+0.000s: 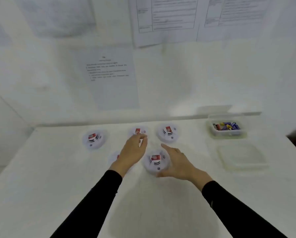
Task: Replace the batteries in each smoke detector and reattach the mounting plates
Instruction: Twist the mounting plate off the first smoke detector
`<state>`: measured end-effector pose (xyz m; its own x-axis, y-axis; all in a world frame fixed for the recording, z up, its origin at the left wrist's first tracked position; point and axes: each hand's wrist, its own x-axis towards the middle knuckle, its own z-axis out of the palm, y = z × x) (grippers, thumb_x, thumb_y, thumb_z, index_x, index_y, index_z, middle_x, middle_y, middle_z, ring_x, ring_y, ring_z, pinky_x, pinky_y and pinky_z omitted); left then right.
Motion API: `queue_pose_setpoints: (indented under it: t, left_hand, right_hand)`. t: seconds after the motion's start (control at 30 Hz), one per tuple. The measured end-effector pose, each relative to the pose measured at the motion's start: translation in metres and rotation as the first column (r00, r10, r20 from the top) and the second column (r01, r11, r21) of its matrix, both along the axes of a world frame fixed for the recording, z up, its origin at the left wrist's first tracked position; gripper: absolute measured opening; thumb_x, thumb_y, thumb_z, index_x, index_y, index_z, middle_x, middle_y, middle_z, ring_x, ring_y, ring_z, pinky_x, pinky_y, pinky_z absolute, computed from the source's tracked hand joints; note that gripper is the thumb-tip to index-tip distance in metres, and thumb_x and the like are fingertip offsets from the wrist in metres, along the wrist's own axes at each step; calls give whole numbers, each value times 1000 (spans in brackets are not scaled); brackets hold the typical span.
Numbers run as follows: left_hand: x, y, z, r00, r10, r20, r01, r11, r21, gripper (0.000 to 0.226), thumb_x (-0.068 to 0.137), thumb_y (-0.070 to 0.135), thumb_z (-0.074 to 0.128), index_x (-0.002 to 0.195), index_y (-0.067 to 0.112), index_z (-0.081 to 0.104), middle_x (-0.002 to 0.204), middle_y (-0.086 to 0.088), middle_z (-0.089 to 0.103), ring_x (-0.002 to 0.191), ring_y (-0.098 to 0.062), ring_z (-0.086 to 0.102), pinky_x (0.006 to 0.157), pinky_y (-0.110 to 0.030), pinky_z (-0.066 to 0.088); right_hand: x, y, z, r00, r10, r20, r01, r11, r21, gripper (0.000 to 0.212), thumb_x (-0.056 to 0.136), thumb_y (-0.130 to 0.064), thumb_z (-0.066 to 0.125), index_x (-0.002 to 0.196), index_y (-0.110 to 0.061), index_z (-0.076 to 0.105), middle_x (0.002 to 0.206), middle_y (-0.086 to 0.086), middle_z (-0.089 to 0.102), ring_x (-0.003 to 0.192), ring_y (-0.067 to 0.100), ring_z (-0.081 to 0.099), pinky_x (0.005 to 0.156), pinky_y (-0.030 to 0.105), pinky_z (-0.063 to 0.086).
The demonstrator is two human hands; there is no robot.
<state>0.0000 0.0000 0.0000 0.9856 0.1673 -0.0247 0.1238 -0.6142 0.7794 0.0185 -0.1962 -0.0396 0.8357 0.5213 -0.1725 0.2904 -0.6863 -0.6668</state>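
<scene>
- On the white table (pixel 40 169), five round white plastic smoke detectors (pixel 167 133) face-up, seemingly none opened.
- Right hand (pixel 178 164) open-fingered against nearest one; left hand (pixel 133 152) curled, grip unclear.

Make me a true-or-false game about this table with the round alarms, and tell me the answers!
1. Five smoke detectors lie on the table. True.
2. The batteries are scattered all over the table. False: they sit in a clear tub at the back right.
3. The lid is on the tub. False: it lies on the table in front of the tub.
4. The right hand is next to the nearest detector. True.
5. The sleeves are red. False: they are black.
</scene>
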Motion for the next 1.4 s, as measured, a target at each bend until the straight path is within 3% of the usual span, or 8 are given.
queue_pose_setpoints:
  t: [0.4, 0.53, 0.7, 0.8, 0.87, 1.1, 1.23, 1.4]
  left_hand:
    - [-21, 2, -36, 988, -111, -110, 97, 988, -124, 41, 99, 32, 58, 137, 19, 51, 134, 8, 53, 132, -12, 46, 103, -24, 41]
    - [-22, -16, -29, 967, -135, -215, 54, 937, -346, 94, 79, 54, 75, 153, 29, 22, 136, 11, 38, 130, -14, 45, 102, -31, 45]
    - [-4, -56, -18, 960, -189, -208, 51, 845, -532, 105, 57, 72, 81, 144, 28, 41, 139, 6, 54, 121, -14, 60, 97, -37, 55]
    - [4, -92, -4, 963, -244, -111, 102, 716, -691, 59, 82, 54, 72, 133, 28, 55, 131, -3, 64, 113, -24, 65, 88, -37, 58]
    - [7, -114, 2, 954, -293, -71, 106, 547, -830, 48, 94, 48, 59, 136, 26, 56, 133, -6, 64, 119, -29, 63, 99, -47, 53]
    - [27, -180, 15, 969, -209, -130, -106, 122, -987, 76, 86, 70, 43, 132, 11, 58, 131, -18, 64, 118, -31, 61, 103, -47, 49]
    - [37, -212, 13, 978, -181, -102, -89, 80, -993, 76, 90, 68, 39, 134, 9, 57, 133, -19, 62, 117, -36, 57, 104, -46, 47]
    - [49, -239, 10, 989, -130, -72, -56, 121, -991, 76, 86, 66, 42, 134, 10, 58, 126, -18, 65, 110, -36, 60, 95, -41, 53]
  right_hand:
    - [-10, 17, -29, 984, -169, -57, 177, 964, 197, 108, 62, -52, 83, 147, -32, 21, 143, -12, 41, 131, 11, 42, 114, 39, 31]
    - [-13, 6, -11, 985, -142, -102, 170, 915, 365, 102, 69, -26, 85, 147, -27, 19, 143, -9, 30, 130, 5, 35, 97, 7, 39]
    - [-9, -25, 17, 989, -84, 117, 29, 912, 410, 100, 70, -28, 82, 147, -27, 19, 147, -10, 28, 133, 10, 35, 108, 30, 38]
    - [-2, -51, 37, 973, -75, 218, -19, 917, 398, 97, 71, -27, 82, 146, -31, 21, 147, -18, 28, 130, 6, 35, 106, 25, 37]
    - [4, -74, 49, 976, -62, 210, -35, 901, 432, 95, 72, -32, 83, 146, -29, 25, 147, -16, 31, 133, 8, 36, 107, 25, 37]
    - [31, -154, 68, 917, -233, 324, 60, 883, 465, 33, 82, -38, 74, 112, -26, 64, 116, -12, 54, 116, 4, 46, 100, 40, 41]
    - [40, -174, 63, 896, -274, 349, 98, 889, 448, 35, 76, -55, 68, 99, -29, 69, 105, -15, 53, 109, 5, 46, 97, 27, 39]
    - [45, -189, 59, 904, -310, 294, 168, 890, 423, 60, 66, -65, 67, 114, -29, 59, 110, -19, 53, 105, 7, 46, 92, 24, 42]
